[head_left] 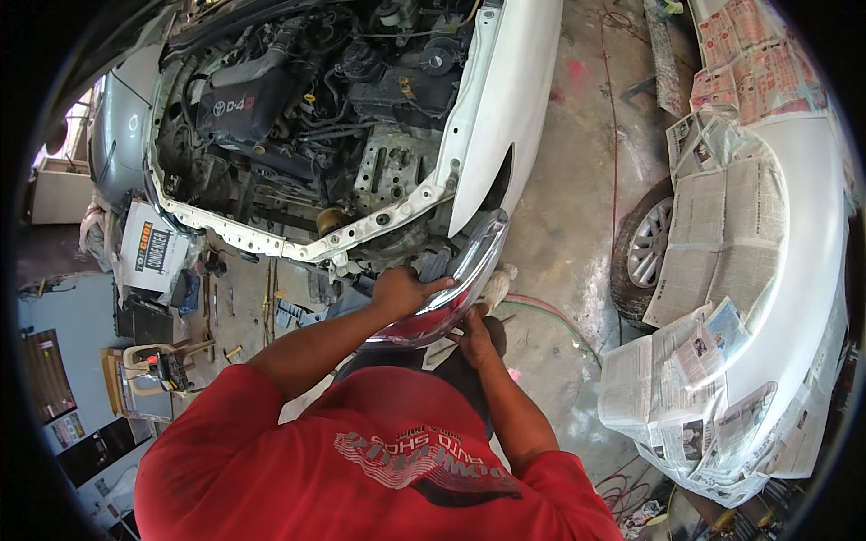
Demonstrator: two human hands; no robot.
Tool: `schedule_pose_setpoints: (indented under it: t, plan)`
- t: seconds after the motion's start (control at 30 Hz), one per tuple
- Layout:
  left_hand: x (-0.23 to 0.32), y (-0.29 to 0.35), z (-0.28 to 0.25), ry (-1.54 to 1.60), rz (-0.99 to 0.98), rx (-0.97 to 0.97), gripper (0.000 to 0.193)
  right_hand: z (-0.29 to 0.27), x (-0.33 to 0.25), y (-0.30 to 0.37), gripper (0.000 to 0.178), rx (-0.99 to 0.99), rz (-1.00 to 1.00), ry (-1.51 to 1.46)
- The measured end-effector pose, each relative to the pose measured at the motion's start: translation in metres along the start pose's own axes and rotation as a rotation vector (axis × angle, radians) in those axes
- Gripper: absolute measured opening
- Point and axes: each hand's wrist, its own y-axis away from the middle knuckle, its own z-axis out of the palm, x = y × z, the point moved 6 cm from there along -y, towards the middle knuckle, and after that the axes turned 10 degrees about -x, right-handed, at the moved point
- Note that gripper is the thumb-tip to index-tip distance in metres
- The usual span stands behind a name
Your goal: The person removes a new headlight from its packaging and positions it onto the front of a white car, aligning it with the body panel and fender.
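Note:
A car headlight (469, 270) with a clear, shiny lens is held in front of me at the front corner of a white fender (523, 99). My left hand (401, 294) grips its back edge from above, thumb laid along the top of the housing. Lower down, my right hand (474, 337) is closed around the outer lower edge, with its fingers partly hidden beneath. The lamp's upper tip is close to the fender's front end; whether they touch I cannot tell. Red from my shirt shows in the lens.
The open engine bay (316, 108) lies ahead, edged by a white front frame. On the right stands a white car body (803, 270) masked with newspaper, beside a wheel (645, 243). A hose (564, 316) crosses the floor. A cardboard box (155, 245) and a chair (149, 365) are left.

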Motion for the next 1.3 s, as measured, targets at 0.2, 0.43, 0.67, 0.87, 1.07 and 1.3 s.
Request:
schedule_pose_setpoints:
  t: [0.2,0.43,0.67,0.87,1.07,1.3]
  plan:
    - [0.013,-0.014,-0.022,0.042,-0.027,0.101,0.093,0.006,-0.024,-0.03,0.076,0.087,-0.045,-0.078]
    - [0.009,-0.032,-0.03,-0.026,-0.077,0.085,0.097,0.002,-0.039,-0.058,0.076,0.122,-0.037,-0.101]
    - [0.023,-0.048,-0.039,-0.01,0.047,0.079,0.09,-0.004,-0.06,-0.066,0.065,0.149,-0.143,-0.046]
    - [0.021,-0.065,-0.036,0.141,0.298,0.165,0.095,-0.001,-0.079,-0.062,0.072,0.214,-0.133,0.073]
    - [0.023,-0.077,-0.036,0.257,0.102,-0.043,0.092,-0.015,-0.093,-0.074,0.073,0.256,-0.154,0.084]
    - [0.024,-0.07,-0.038,0.367,0.069,-0.09,0.094,-0.019,-0.088,-0.073,0.073,0.383,-0.147,0.115]
